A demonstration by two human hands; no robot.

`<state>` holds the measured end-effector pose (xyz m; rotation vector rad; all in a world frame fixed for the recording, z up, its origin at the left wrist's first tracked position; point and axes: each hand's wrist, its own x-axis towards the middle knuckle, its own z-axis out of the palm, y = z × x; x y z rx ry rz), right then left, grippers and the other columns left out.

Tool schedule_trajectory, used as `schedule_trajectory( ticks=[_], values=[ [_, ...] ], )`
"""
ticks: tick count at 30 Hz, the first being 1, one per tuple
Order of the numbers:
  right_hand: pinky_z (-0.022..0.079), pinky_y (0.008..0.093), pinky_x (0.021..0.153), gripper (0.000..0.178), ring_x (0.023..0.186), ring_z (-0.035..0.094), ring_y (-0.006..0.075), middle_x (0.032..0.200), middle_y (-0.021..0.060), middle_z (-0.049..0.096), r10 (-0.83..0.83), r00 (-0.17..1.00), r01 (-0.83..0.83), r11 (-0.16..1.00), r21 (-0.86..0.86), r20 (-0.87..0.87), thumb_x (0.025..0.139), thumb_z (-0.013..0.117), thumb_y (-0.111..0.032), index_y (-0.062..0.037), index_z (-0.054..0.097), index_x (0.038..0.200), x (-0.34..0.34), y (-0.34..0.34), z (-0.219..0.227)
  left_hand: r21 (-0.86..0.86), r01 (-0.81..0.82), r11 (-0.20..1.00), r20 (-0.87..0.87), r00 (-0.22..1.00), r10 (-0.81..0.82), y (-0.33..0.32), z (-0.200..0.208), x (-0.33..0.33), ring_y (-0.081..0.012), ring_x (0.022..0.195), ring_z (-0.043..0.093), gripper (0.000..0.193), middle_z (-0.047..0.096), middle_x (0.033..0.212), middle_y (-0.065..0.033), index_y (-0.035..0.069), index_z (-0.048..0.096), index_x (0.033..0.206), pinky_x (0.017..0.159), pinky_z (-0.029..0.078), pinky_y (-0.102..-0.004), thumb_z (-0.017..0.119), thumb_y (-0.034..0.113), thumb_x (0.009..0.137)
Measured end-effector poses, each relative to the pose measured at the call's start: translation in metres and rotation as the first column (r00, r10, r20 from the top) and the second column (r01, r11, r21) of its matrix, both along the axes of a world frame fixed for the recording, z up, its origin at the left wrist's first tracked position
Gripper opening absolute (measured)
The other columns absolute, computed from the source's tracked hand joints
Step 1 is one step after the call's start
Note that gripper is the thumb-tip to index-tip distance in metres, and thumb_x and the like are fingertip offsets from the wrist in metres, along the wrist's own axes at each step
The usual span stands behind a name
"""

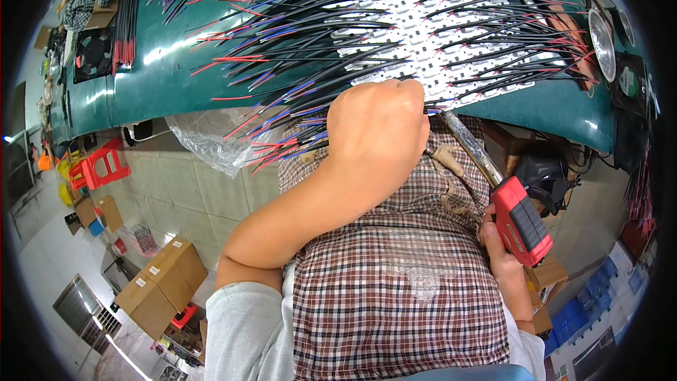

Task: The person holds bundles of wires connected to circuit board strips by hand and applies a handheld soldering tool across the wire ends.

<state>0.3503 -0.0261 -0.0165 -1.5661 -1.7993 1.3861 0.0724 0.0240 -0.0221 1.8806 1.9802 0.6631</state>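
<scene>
My left hand (381, 123) is closed in a fist at the near edge of the white circuit boards (423, 49). Its fingertips are hidden under it; a black cable's thin red and blue ends (438, 107) show beside the thumb side. My right hand (499, 250) grips a soldering iron (520, 220) with a red and black handle. The iron's metal barrel (471, 142) slants up to the left, and its tip is by those wire ends. Rows of black cables (303, 49) fan out from both sides of the boards, many with bare red and blue ends.
The boards lie on a green tabletop (169, 49). A clear plastic bag (211, 137) hangs at its front edge. More cable bundles (127, 28) and a black fan (93, 54) are at the left. Round metal dishes (601, 42) stand at the right. Cardboard boxes (159, 286) and a red stool (102, 166) are on the floor.
</scene>
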Motion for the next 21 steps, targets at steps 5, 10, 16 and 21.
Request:
schedule_trajectory(
  ticks=[5, 10, 16, 21],
  values=[
    [0.05, 0.0358, 0.064, 0.015, 0.07, 0.065, 0.0277, 0.081, 0.0126, 0.067, 0.1, 0.994, -0.102, 0.994, 0.047, 0.041, 0.078, 0.071, -0.003, -0.0001, 0.068, 0.092, 0.006, 0.003, -0.002, -0.08, 0.01, 0.997, 0.017, 1.0, -0.008, 0.003, 0.002, -0.003, -0.0301, 0.061, 0.064, 0.013, 0.064, 0.067, -0.0127, 0.002, 0.066, 0.075, 0.057, 0.05, -0.04, 0.073, 0.012, 0.074],
    [0.05, 0.036, 0.064, 0.014, 0.07, 0.065, 0.0277, 0.08, 0.0124, 0.066, 0.101, 0.994, -0.103, 0.993, 0.057, 0.04, 0.078, 0.07, -0.003, 0.0001, 0.067, 0.092, 0.006, 0.001, -0.002, -0.129, 0.012, 0.992, 0.017, 1.0, -0.01, 0.005, 0.005, -0.006, -0.0289, 0.061, 0.066, 0.012, 0.066, 0.068, -0.0126, 0.002, 0.068, 0.077, 0.058, 0.052, -0.0389, 0.071, 0.014, 0.076],
    [0.051, 0.036, 0.064, 0.014, 0.07, 0.065, 0.0273, 0.079, 0.012, 0.066, 0.036, 0.999, -0.037, 0.999, 0.002, 0.019, 0.077, 0.07, -0.001, 0.0003, 0.067, 0.091, -0.001, 0.001, -0.003, -0.118, 0.023, 0.993, 0.013, 1.0, -0.022, 0.007, 0.002, -0.005, -0.0296, 0.062, 0.065, 0.011, 0.065, 0.067, -0.0124, 0.002, 0.067, 0.076, 0.058, 0.051, -0.0398, 0.071, 0.013, 0.076],
    [0.051, 0.0359, 0.064, 0.015, 0.07, 0.066, 0.0267, 0.08, 0.0119, 0.067, 0.096, 0.995, -0.096, 0.995, 0.0, 0.022, 0.077, 0.07, 0.0, 0.0003, 0.067, 0.092, 0.004, 0.004, -0.005, -0.077, 0.036, 0.996, 0.02, 0.999, -0.034, 0.005, 0.0, -0.005, -0.032, 0.063, 0.064, 0.011, 0.063, 0.067, -0.0135, 0.002, 0.065, 0.074, 0.059, 0.05, -0.0412, 0.07, 0.012, 0.075]
  ],
)
